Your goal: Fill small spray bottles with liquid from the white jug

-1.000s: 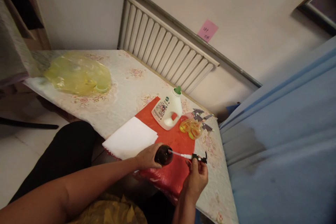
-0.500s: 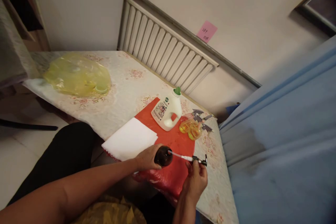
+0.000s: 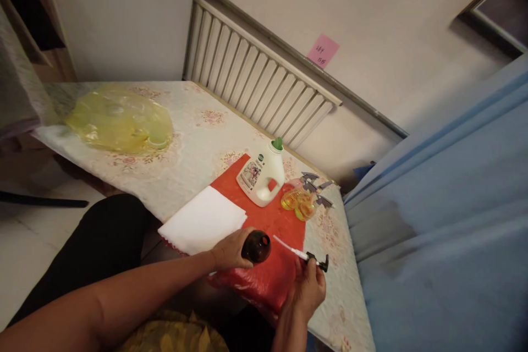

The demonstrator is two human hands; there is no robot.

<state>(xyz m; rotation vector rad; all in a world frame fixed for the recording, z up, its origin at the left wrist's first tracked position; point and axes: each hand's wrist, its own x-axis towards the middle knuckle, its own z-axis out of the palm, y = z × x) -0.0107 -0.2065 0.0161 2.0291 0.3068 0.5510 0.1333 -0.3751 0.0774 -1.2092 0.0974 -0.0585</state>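
Note:
My left hand [image 3: 232,249] is wrapped round a dark brown bottle [image 3: 256,247], whose uncapped neck tilts to the right. In my right hand [image 3: 307,289] the fingers pinch a pump dispenser [image 3: 312,260] with a black head and a white stem. Its thin dip tube points left and ends just outside the bottle's mouth, apart from it. Both hands are above a red plastic sheet [image 3: 284,231]. Under my left hand and beyond it lies a stack of white paper or cloth [image 3: 202,219].
A white jug [image 3: 262,179] with a green spout stands behind the bottle. Right of it are spray bottles [image 3: 304,206] of yellow liquid. A yellow plastic bag [image 3: 119,124] lies at the far left. A radiator [image 3: 251,55] lines the wall; a blue curtain [image 3: 445,192] hangs at right.
The dip tube has come out of the brown bottle's mouth. My right hand has tilted the pump and shifted it slightly right and down. My left hand keeps its hold on the bottle.

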